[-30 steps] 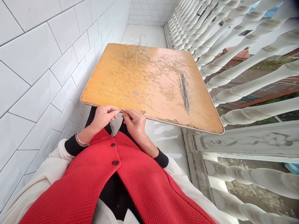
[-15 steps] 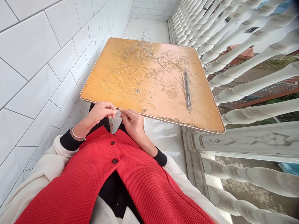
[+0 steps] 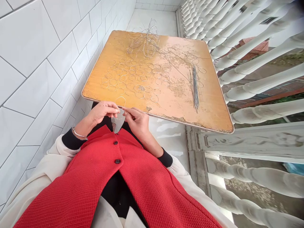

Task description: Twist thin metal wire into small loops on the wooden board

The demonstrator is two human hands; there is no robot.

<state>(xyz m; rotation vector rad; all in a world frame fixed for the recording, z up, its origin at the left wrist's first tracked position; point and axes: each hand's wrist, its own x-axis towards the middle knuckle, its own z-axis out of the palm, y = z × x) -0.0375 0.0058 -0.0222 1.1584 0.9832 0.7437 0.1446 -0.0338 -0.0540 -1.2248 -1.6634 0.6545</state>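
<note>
My left hand (image 3: 104, 112) pinches a thin wire ring (image 3: 125, 103) between thumb and fingertips, just off the near edge of the table. Close beside it, my right hand (image 3: 138, 122) has its thumb and forefinger closed on the same wire. Parts of the wire loop above and below the fingertips; the exact point where the fingers meet it is too fine to make out. On the tabletop beyond lie several flat wire rings (image 3: 122, 72) spread in loose rows.
The worn table (image 3: 95, 83) also carries a tangled wire bundle (image 3: 149, 42) at the back and a sheaf of straight wires (image 3: 195, 88) to the right. A tiled wall (image 3: 33, 63) stands at left, a white balustrade (image 3: 258, 112) at right.
The view has shifted slightly, so the table sits a little higher and further right. Both hands keep their pinch on the wire and have barely moved.
</note>
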